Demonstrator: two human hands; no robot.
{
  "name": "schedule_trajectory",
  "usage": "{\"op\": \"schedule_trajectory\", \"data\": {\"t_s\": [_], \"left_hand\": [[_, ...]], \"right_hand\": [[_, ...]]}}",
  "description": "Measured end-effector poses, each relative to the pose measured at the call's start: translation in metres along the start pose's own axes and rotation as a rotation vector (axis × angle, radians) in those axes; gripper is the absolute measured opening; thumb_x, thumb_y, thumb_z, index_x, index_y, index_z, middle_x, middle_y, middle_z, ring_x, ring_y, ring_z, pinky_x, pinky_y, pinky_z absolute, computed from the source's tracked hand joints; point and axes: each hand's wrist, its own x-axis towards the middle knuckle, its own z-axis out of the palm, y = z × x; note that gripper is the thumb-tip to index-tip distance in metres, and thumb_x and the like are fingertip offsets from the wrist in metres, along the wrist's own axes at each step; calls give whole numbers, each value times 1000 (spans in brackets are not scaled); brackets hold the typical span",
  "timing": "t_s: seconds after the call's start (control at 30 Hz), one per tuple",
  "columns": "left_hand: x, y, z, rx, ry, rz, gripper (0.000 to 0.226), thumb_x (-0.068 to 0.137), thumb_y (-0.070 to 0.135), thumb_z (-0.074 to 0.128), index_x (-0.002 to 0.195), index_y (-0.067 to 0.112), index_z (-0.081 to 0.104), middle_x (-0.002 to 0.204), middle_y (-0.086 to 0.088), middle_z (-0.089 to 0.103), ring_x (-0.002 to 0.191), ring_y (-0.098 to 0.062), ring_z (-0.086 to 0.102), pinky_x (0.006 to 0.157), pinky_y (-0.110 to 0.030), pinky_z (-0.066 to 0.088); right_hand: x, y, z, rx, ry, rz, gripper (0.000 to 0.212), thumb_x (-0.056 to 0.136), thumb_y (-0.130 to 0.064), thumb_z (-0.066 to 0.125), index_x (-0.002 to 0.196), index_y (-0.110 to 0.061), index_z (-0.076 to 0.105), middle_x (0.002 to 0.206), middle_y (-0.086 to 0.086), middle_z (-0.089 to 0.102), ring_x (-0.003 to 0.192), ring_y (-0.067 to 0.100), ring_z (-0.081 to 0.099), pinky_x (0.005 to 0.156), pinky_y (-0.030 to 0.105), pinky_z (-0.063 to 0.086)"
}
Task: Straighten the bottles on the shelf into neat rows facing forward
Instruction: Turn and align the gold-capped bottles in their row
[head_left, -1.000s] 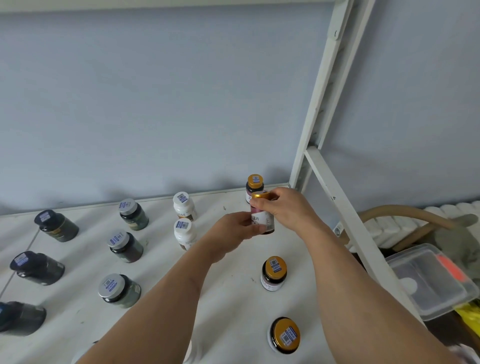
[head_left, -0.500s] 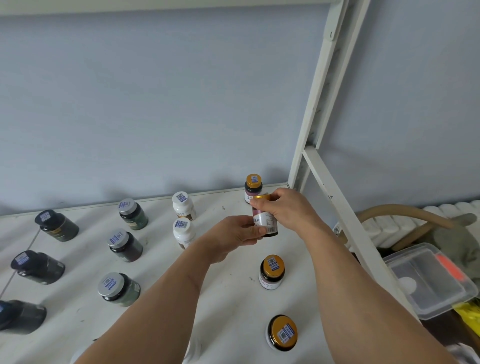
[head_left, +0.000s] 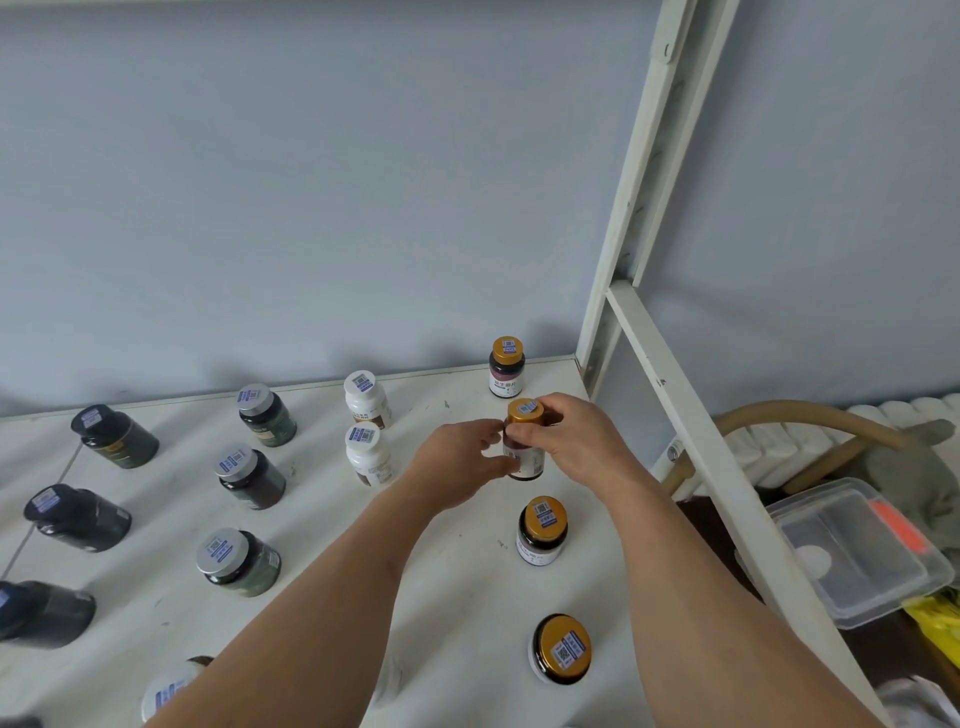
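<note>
A gold-capped brown bottle (head_left: 525, 415) stands upright on the white shelf (head_left: 457, 582), second from the back in the right-hand row. My right hand (head_left: 582, 441) grips its cap and neck. My left hand (head_left: 457, 462) holds its lower body from the left. Three more gold-capped bottles share that row: one behind (head_left: 506, 366), one in front (head_left: 542, 530), one nearest me (head_left: 562, 649). Two white bottles (head_left: 366, 397) (head_left: 368, 453) stand to the left. Further left are rows of silver-capped (head_left: 251, 478) and dark-capped bottles (head_left: 114, 435).
A white shelf post (head_left: 644, 171) and a side rail (head_left: 727, 483) bound the shelf on the right. Beyond the rail sit a clear plastic box (head_left: 857, 551) and a tan hose (head_left: 810, 415). A blue-grey wall (head_left: 311, 182) backs the shelf.
The held gold-capped bottle has come down and now stands upright on the shelf, cap showing. Both hands stayed on it.
</note>
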Motion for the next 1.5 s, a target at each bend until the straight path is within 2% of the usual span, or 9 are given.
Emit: {"op": "schedule_trajectory", "data": {"t_s": [0.2,0.43,0.57,0.63,0.73,0.97,1.13,1.37,1.5], "left_hand": [[-3,0,-2,98,0,-8,59,89,39,66,142,25,46,133,4,59,119,-14,56,100,-31,47],[-4,-2,-4,91,19,-9,57,89,35,67,141,24,46,132,4,59,118,-15,56,99,-31,48],[-1,0,-9,72,40,10,56,89,34,66,141,24,47,132,3,59,119,-15,56,100,-29,46],[5,0,-15,66,46,16,56,90,34,66,141,23,46,133,3,59,120,-16,55,101,-32,45],[16,-1,-23,69,51,11,57,90,35,65,142,22,45,136,4,57,123,-16,54,103,-34,44],[45,-5,-31,41,94,-14,64,90,39,63,147,23,38,142,3,52,128,-17,49,104,-33,43],[63,-7,-27,50,74,-50,68,91,41,61,149,22,32,149,2,44,135,-18,42,109,-36,38],[72,-11,-14,-57,54,-105,68,89,39,65,148,22,35,146,2,48,130,-17,48,102,-30,41],[81,-14,-14,-128,66,-99,68,89,38,65,148,20,36,144,1,49,130,-17,48,103,-29,39]], "right_hand": [[-5,14,15,-5,-4,10,48,83,-40,74,126,-25,58,116,-6,65,102,14,58,87,25,46],[-11,19,17,23,-22,30,53,84,-34,76,130,-25,52,124,-3,62,113,18,57,97,32,46],[-9,7,7,111,-43,49,72,80,-40,77,142,-25,43,140,-5,51,129,15,48,103,33,41],[1,-4,-2,145,10,28,71,80,-45,75,142,-27,45,144,-5,48,132,11,44,107,36,39],[23,-26,-10,109,57,1,69,83,-46,73,142,-27,43,148,-4,46,135,12,42,108,37,37],[72,-41,-7,-44,-6,-13,78,85,-38,73,150,-30,30,155,-3,35,138,21,38,107,36,35],[91,-29,-2,-98,-87,14,78,86,-33,74,150,-29,31,148,1,44,134,22,43,105,34,36],[107,-17,10,-57,26,9,61,86,-31,73,138,-24,41,130,-5,55,117,17,53,89,27,39],[113,-16,13,-59,21,5,40,86,-36,71,120,-23,56,108,-4,64,102,19,61,81,30,46]]}}
